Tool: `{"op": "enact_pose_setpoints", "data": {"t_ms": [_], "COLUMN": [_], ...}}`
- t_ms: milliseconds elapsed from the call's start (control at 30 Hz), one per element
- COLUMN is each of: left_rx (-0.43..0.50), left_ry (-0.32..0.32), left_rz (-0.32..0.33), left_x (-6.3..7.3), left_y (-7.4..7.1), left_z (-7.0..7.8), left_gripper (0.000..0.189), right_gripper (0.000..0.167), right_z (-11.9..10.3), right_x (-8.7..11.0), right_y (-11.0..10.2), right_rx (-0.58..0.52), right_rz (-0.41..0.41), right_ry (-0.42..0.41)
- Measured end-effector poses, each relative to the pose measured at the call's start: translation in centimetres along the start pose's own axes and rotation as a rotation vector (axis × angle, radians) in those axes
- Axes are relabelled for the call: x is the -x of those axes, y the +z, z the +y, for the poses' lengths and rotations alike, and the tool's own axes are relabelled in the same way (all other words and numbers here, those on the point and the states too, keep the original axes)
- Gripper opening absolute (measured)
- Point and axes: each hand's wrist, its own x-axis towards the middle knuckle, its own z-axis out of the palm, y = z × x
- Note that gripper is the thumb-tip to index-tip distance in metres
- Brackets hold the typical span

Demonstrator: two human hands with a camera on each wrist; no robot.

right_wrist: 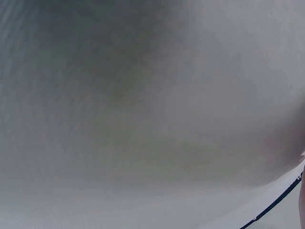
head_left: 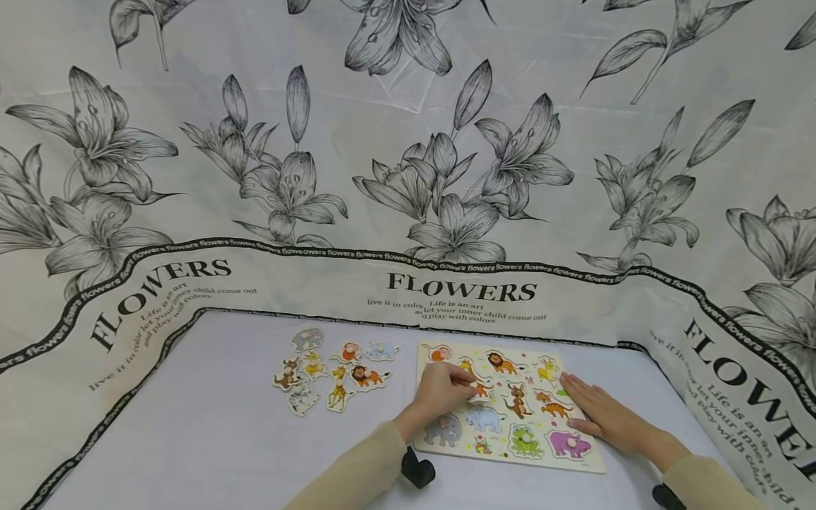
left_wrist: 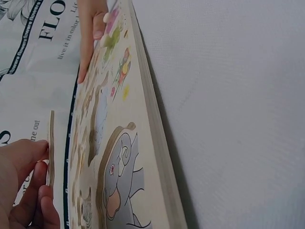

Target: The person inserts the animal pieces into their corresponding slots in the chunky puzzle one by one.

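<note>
My left hand (head_left: pixel 443 391) is over the left part of a wooden animal puzzle board (head_left: pixel 503 464). Between thumb and fingertips it pinches a thin puzzle piece (left_wrist: pixel 51 148), seen edge-on in the left wrist view and raised off the board. In the head view this orange tiger piece (head_left: pixel 482 391) overlaps the board's printed pictures. My right hand (head_left: pixel 608 419) rests with straight fingers along the board's right edge. A frog piece (head_left: pixel 525 442) and a purple hippo piece (head_left: pixel 570 445) sit in the board's front row. The grey elephant recess (left_wrist: pixel 125 176) shows its printed picture.
Left of the board several loose animal pieces lie on the white tablecloth (head_left: pixel 210 439), among them a lion (head_left: pixel 367 376), a giraffe (head_left: pixel 338 388), a zebra (head_left: pixel 302 399) and a grey elephant (head_left: pixel 308 340). A flower-printed cloth (head_left: pixel 319 283) rises behind. The right wrist view is mostly blurred.
</note>
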Motion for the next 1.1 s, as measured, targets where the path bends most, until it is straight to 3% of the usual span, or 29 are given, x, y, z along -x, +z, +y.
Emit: {"op": "enact_pose_setpoints", "data": {"t_ms": [467, 1100], "left_rx": [-0.062, -0.097], "left_ry": [0.012, -0.036], "left_rz": [-0.044, -0.108], "left_x": [-1.2, -2.6], "left_y": [1.7, 4.2], "left_z": [0.9, 2.2], "left_gripper": [0.010, 0.010], "right_gripper": [0.078, 0.076], "right_z": [0.2, 0.4], "right_x": [-0.1, 0.0], "right_y": [0.2, 0.3], "right_rx": [-0.009, 0.028], "right_rz": [-0.009, 0.004], "right_ry": [0.006, -0.022]}}
